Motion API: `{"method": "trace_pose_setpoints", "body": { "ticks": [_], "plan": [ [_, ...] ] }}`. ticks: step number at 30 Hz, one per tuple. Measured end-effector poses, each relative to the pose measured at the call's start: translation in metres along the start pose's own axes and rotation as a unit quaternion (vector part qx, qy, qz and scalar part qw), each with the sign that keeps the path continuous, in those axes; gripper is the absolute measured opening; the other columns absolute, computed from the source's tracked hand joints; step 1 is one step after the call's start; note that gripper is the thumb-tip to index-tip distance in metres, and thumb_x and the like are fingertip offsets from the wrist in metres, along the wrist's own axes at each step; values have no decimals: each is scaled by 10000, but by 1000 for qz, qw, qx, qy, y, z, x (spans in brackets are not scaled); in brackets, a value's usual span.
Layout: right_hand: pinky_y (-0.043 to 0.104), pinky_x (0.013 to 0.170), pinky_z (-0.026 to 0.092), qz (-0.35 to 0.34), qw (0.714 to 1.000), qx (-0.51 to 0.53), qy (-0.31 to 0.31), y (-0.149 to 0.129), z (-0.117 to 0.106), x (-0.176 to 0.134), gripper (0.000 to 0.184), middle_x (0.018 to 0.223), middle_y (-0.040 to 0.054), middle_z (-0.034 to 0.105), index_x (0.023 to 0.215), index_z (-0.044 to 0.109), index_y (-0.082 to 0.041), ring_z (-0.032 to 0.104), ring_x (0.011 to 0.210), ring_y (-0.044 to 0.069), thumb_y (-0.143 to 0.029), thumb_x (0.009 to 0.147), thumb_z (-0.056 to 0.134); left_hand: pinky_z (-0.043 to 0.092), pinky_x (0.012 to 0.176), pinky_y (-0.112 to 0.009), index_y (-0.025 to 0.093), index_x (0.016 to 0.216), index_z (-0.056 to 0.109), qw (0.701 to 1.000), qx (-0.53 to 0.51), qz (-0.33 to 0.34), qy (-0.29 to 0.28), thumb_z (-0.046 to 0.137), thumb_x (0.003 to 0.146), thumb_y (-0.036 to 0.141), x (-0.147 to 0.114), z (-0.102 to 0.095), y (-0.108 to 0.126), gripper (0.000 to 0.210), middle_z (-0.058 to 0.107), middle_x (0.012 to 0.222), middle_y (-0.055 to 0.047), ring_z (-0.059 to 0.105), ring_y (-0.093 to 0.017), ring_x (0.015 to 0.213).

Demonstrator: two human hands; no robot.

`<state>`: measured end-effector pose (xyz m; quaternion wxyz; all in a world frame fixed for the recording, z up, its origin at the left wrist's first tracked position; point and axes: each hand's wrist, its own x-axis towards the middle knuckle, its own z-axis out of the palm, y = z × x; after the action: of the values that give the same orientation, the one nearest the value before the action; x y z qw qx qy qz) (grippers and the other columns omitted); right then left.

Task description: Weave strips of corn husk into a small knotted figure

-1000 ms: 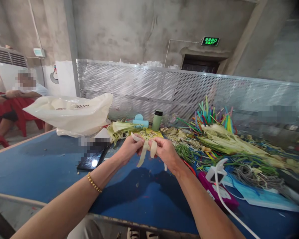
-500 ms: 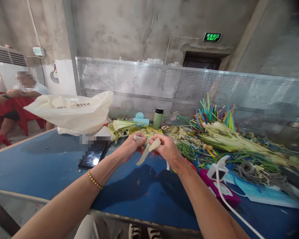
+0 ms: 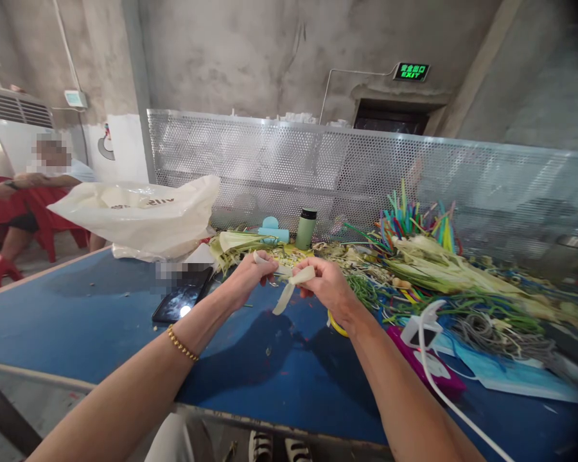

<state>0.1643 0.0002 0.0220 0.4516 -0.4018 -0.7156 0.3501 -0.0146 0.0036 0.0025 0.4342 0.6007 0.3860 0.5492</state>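
Observation:
Above the blue table (image 3: 250, 385), both hands pinch a pale corn husk strip (image 3: 284, 298). My left hand (image 3: 248, 277) is closed on one end, and the tip pokes up past its thumb. My right hand (image 3: 328, 284) is closed where the strip crosses or folds over itself; a short tab stands out by the thumb and a tail hangs down between the hands. Whether there is a knot I cannot tell. Behind the hands lie yellowish husk scraps. A yellow ring (image 3: 337, 324) sits partly hidden under my right wrist.
At left are a white plastic bag (image 3: 149, 218) and a phone (image 3: 180, 301). A green bottle (image 3: 306, 230) stands at the back. Rightward lie corn husks (image 3: 428, 260), green cords (image 3: 361, 290), a purple box (image 3: 443, 375) with a white cable, and a blue mask (image 3: 515, 375). A person sits far left.
My hands have moved apart, the left one leftward and the right one slightly rightward. The strip now stretches between them, and its hanging tail has shifted a little to the right.

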Motion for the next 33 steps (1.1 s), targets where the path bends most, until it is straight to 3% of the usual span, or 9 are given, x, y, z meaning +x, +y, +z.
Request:
{"method": "trace_pose_setpoints", "body": {
  "ticks": [3,6,9,12,15,18,22,27,33],
  "plan": [
    [242,460,411,6,1000,-4,4,2,1,1,59,540,-28,589,694,623,-175,542,444,120,-191,638,632,426,678,-321,165,731,557,977,171,54,120,630,698,173,1,-4,1,80,583,782,-57,541,-185,735],
    [241,445,393,9,999,-46,0,6,3,2,58,512,-29,580,693,631,-177,540,431,127,-172,636,623,377,935,-422,172,965,620,900,316,207,218,612,706,104,-2,-5,7,268,567,1124,-123,510,-272,1077],
    [237,438,375,11,997,-69,-11,8,5,1,49,494,-30,576,688,623,-182,544,440,134,-165,642,618,347,991,-403,203,1011,651,910,307,271,72,579,806,187,-7,-1,15,218,584,1192,-108,496,-270,1155],
    [233,445,376,15,999,-22,-37,5,6,-1,57,514,-28,580,694,620,-178,534,462,126,-215,662,649,420,817,-324,192,878,677,939,250,209,-111,513,884,305,-10,3,17,199,659,909,-70,587,-224,895],
    [230,456,380,18,998,17,-65,3,5,-2,148,534,-22,585,712,634,-162,511,465,109,-291,673,695,391,649,-273,165,790,640,947,210,148,-192,439,926,383,-10,3,14,326,601,707,-35,535,-163,674],
    [232,484,402,25,995,40,-82,3,3,-1,217,568,-7,607,760,662,-146,521,490,109,-341,681,714,311,537,-243,161,732,565,956,182,102,-207,447,919,429,-9,0,9,347,474,595,18,409,-111,544],
    [241,521,425,27,998,33,-39,1,-1,1,283,601,11,619,752,672,-131,540,530,117,-411,715,694,225,491,-234,172,658,462,970,153,47,-182,496,893,441,-8,-3,6,360,373,543,54,293,-83,500],
    [224,515,377,-8,1000,2,-9,-2,-3,-1,270,588,-1,579,672,653,-130,495,547,102,-390,747,666,207,508,-244,164,656,470,975,119,46,-184,541,866,413,-9,-3,9,333,379,556,53,295,-80,522],
    [211,465,333,18,1000,15,0,1,0,0,209,547,-32,535,653,615,-145,428,498,82,-332,685,703,170,520,-261,146,623,530,976,128,34,-174,607,801,414,-11,-3,12,331,325,583,53,250,-85,551]
  ]
}}
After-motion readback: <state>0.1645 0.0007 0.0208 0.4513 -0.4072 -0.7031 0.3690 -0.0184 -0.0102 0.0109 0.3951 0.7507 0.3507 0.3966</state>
